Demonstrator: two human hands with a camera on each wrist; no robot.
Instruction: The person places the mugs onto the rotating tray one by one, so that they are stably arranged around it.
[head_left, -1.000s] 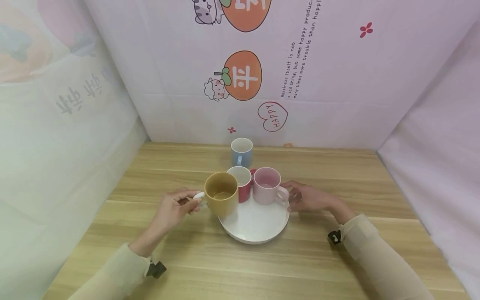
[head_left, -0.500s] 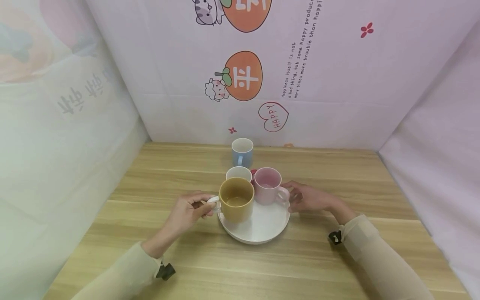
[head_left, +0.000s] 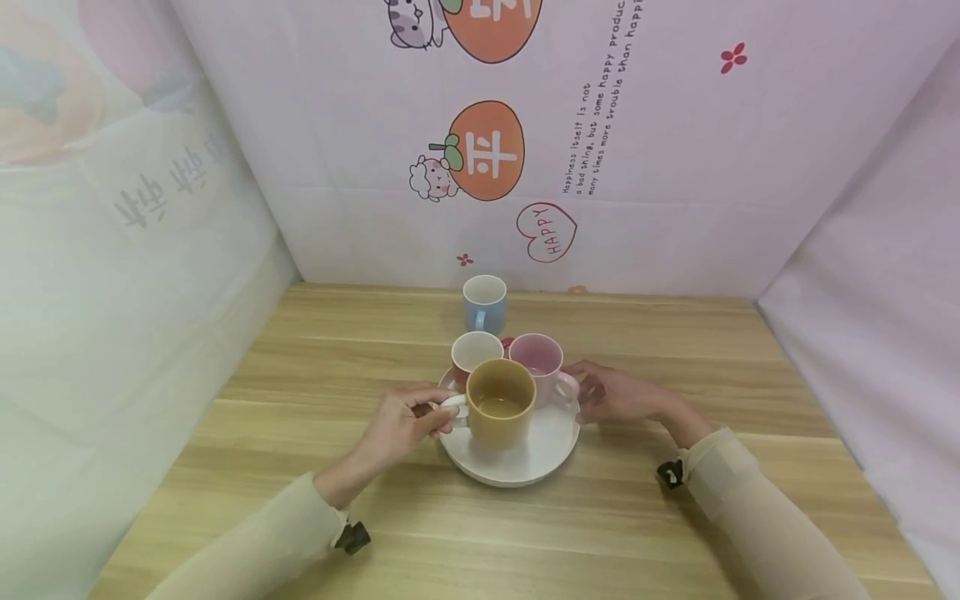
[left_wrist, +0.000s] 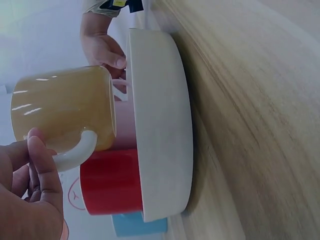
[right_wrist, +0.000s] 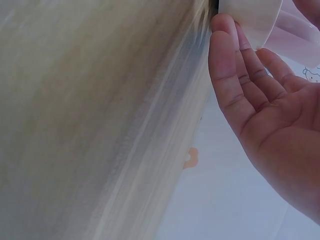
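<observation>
My left hand (head_left: 397, 425) pinches the white handle of a mustard-yellow mug (head_left: 501, 408) between thumb and fingers. The mug is upright over the front of a round white tray (head_left: 498, 479); in the left wrist view its base is just above the rim. On the tray behind it stand a red mug (left_wrist: 111, 182) with a white inside and a pink mug (head_left: 536, 354), both partly hidden. At the tray's right side rests my right hand (head_left: 618, 394), its fingers (right_wrist: 230, 70) nearly straight against the outer wall, close to the pink mug's handle.
A light blue mug (head_left: 485, 307) stands on the wooden table (head_left: 652, 533) behind the tray. Printed white cloth (head_left: 645, 233) hangs at the back, with pale cloth along both sides.
My left hand has carried the yellow mug to the right and slightly toward me, from the tray's left edge to over its front middle. My right hand has stayed in place.
</observation>
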